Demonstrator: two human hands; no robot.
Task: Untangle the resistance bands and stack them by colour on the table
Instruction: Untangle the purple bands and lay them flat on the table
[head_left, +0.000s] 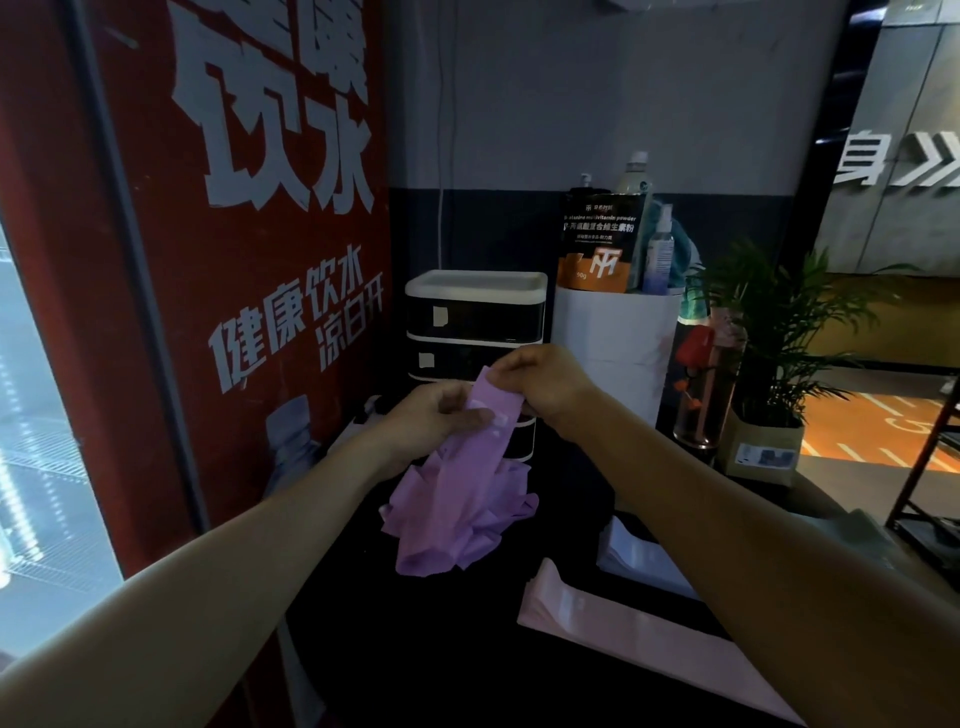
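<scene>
The person holds a crumpled purple elastic resistance band (457, 499) above the dark worktop (467, 649), near the middle of the view. The left hand (436, 415) has its grip closed around the band a little below the top, with the thumb lying across the material. The right hand (545, 379) pinches the upper end of the band between thumb and fingers. The lower part hangs in many folds, and its bottom seems to rest on the worktop. To do this step well, the person should probably keep the top end fixed with the right hand and let the left hand slide down the band, so the folds open one after another; pulling hard could tighten a knot. A flat pale pink band (639, 639) already lies on the worktop at the near right, and a whitish flat thing (639, 556) lies just behind it. Further away stands a black and white plastic drawer box (475, 312); its content cannot be seen. To the right of it a white round container (613, 338) carries an orange and black powder pouch (602, 244) and a clear spray bottle (658, 254).
</scene>
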